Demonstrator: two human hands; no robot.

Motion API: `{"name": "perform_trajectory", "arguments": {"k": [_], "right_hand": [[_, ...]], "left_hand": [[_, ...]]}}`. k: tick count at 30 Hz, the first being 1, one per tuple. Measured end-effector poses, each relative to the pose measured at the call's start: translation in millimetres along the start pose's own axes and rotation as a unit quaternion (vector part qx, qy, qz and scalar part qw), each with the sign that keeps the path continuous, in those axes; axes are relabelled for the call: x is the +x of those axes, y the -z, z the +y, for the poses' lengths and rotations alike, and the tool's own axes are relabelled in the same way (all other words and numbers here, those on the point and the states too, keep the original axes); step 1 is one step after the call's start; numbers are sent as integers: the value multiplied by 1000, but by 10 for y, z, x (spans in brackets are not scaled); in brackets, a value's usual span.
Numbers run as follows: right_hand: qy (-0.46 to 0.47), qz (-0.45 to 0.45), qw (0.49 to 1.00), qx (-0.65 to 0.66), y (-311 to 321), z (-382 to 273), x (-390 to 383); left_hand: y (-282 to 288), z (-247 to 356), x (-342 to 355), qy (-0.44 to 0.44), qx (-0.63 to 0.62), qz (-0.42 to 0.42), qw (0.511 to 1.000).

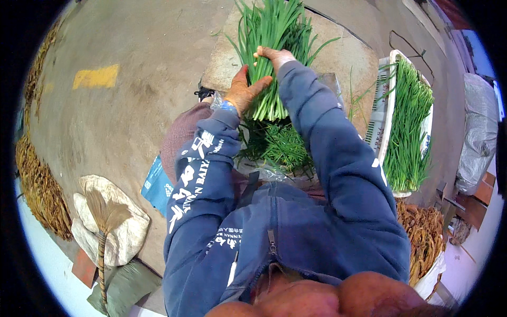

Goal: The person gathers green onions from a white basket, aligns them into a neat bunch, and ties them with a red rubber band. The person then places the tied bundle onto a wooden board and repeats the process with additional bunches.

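Observation:
A bunch of green chives (270,103) is held up in front of me, its pale cut ends pointing toward my body and its leaves away. My left hand (245,92) grips the bunch from the left, with the thumb laid across the stems. Higher up, my right hand (277,57) closes round the bunch from the right. Under the leaves, more chives lie on a tan slab (351,58). Below the cut ends, loose green trimmings (287,145) sit in a heap near my lap, beside clear plastic.
To the right stands a white plastic crate (391,119) with chives (407,127) laid in it. Dry brown leaves (421,232) lie behind it. At lower left are a straw broom (102,232), a white sack (134,224) and a green bag (127,288). A grey wrapped bundle (477,132) stands far right.

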State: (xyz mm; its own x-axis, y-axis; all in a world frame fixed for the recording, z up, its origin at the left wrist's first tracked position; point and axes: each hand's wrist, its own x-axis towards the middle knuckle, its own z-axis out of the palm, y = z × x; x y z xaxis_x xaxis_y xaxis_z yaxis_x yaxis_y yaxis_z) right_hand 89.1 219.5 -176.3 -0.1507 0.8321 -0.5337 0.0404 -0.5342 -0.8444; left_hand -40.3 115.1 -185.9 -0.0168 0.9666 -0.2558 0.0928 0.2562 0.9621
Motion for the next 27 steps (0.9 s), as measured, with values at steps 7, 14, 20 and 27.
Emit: {"name": "perform_trajectory", "arguments": {"k": [7, 14, 20, 27], "right_hand": [[197, 95, 975, 45, 171, -223, -593], [63, 146, 981, 109, 1148, 907, -740], [96, 110, 987, -64, 785, 1228, -519], [30, 45, 992, 113, 1007, 1335, -697]], "left_hand": [[-165, -73, 57, -7, -217, 25, 976], [-32, -92, 242, 75, -325, 23, 942], [-217, 32, 183, 39, -175, -46, 983], [-380, 44, 182, 36, -127, -58, 990]]}}
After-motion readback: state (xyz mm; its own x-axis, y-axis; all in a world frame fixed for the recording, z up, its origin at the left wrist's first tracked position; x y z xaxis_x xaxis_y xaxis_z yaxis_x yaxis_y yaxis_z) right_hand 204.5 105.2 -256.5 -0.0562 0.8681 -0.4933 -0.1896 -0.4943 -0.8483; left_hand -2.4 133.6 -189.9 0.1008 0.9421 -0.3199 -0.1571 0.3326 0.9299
